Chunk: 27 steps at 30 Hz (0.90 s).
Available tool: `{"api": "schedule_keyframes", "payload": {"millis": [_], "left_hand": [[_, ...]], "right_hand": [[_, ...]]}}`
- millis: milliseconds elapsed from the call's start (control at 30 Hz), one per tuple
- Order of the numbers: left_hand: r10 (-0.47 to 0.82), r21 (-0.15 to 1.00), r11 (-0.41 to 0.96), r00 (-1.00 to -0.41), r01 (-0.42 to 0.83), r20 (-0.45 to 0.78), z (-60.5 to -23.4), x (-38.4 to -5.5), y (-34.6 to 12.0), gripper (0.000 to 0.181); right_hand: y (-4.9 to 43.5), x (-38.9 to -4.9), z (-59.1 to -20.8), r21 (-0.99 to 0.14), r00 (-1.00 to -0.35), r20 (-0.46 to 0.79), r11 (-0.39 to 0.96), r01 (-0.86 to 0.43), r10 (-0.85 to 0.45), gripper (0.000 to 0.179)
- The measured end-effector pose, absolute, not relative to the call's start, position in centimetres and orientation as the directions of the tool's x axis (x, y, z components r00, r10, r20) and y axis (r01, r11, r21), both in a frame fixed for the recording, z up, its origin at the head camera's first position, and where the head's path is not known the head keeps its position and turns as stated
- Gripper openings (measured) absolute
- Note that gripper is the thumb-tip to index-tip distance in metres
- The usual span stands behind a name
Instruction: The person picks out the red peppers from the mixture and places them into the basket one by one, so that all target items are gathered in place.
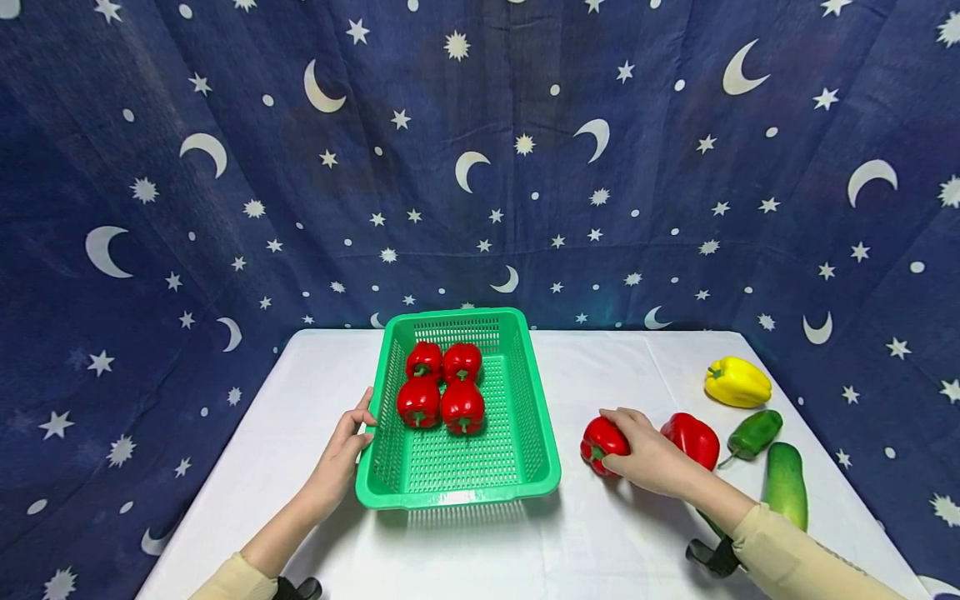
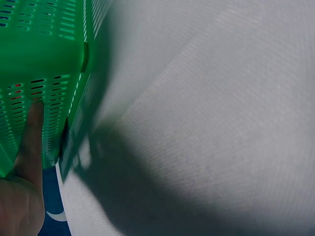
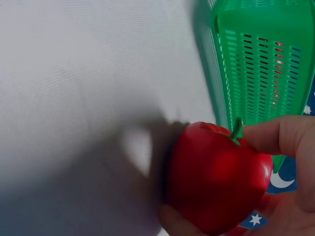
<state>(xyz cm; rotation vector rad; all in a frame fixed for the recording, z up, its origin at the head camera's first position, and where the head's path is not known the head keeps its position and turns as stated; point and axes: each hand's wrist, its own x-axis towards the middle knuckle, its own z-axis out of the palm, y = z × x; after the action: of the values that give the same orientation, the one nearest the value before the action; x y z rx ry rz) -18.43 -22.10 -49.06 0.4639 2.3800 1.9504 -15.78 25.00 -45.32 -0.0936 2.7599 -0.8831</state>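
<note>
My right hand (image 1: 651, 450) grips a red bell pepper (image 1: 602, 442) at the white table, right of the green basket (image 1: 546, 450). In the right wrist view the thumb lies by the green stem of this red bell pepper (image 3: 216, 177), with fingers around its sides. My left hand (image 1: 341, 458) holds the basket's left rim. One finger (image 2: 33, 132) lies straight against the basket's perforated outer wall in the left wrist view. Inside the basket, several red bell peppers (image 1: 462, 407) sit grouped toward the back left.
Behind my right hand lies another red bell pepper (image 1: 692, 440). Farther right are a yellow bell pepper (image 1: 738, 382), a green pepper (image 1: 755, 433) and a cucumber-like green vegetable (image 1: 786, 486). Something green is partly hidden under the right forearm. A dark blue star-and-moon curtain (image 1: 420, 225) hangs behind the table.
</note>
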Motion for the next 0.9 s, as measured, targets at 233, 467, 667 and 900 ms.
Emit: {"api": "schedule_keyframes", "payload": {"millis": [233,467,667,900], "left_hand": [[0.244,0.964,0.175,-0.957,0.200,0.154,-49.1,-18.5,-22.1,0.015],[0.248,0.965,0.173,-0.957,0.199,0.153,-49.2,-18.5,-22.2,0.016],[0.251,0.965,0.171,-0.956,0.197,0.151,-49.2,-18.4,-22.2,0.015],[0.249,0.964,0.173,-0.956,0.201,0.154,-49.1,-18.4,-22.2,0.015]], "right_hand": [[24.8,-15.7,-45.6,-0.607,-0.973,-0.201,0.794,0.035,-0.111,0.099],[24.7,-15.6,-46.2,-0.603,-0.979,-0.173,0.797,0.019,-0.107,0.105],[24.7,-15.7,-46.5,-0.597,-0.980,-0.182,0.801,0.045,-0.080,0.108],[24.8,-15.7,-46.5,-0.602,-0.978,-0.193,0.796,0.057,-0.076,0.105]]}}
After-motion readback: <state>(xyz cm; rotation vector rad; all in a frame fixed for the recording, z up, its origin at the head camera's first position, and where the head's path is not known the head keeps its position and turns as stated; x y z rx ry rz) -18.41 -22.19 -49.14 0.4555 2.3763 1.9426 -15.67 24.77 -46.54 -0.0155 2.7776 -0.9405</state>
